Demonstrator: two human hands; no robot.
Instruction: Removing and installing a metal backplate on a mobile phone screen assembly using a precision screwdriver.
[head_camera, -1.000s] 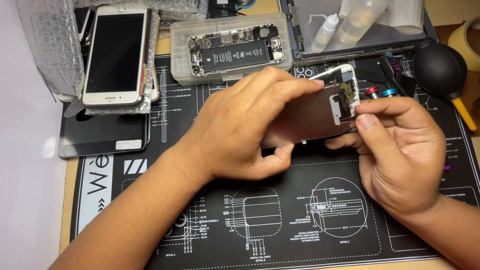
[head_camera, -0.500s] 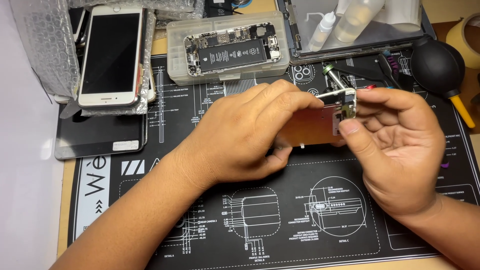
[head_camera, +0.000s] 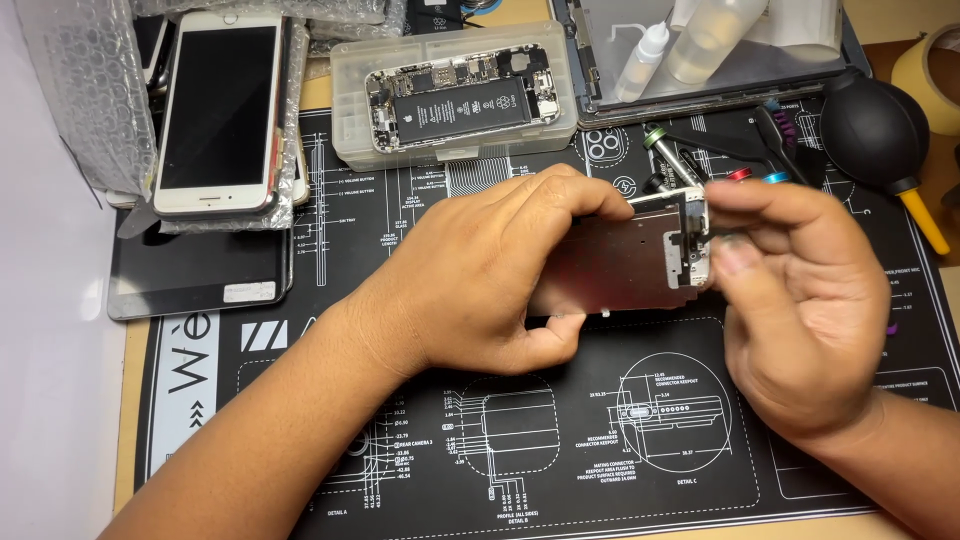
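Observation:
My left hand (head_camera: 490, 275) grips a detached phone screen panel (head_camera: 625, 265), its metal back plate facing me, just above the black repair mat (head_camera: 560, 450). My right hand (head_camera: 800, 310) pinches the panel's right end, thumb and forefinger on the white top edge with its small parts. Both hands hold the panel roughly level over the mat's middle.
An opened phone body (head_camera: 455, 100) showing its battery lies in a clear plastic tray at the back. A white phone (head_camera: 220, 110) rests on bubble wrap at back left, over a dark tablet (head_camera: 200, 275). Screwdrivers (head_camera: 700, 165), a black air blower (head_camera: 875, 130) and liquid bottles (head_camera: 640, 60) sit at back right.
The panel has tilted from steeply angled to nearly level. My right hand's fingers have shifted onto its right end, and both hands have dropped slightly toward the mat.

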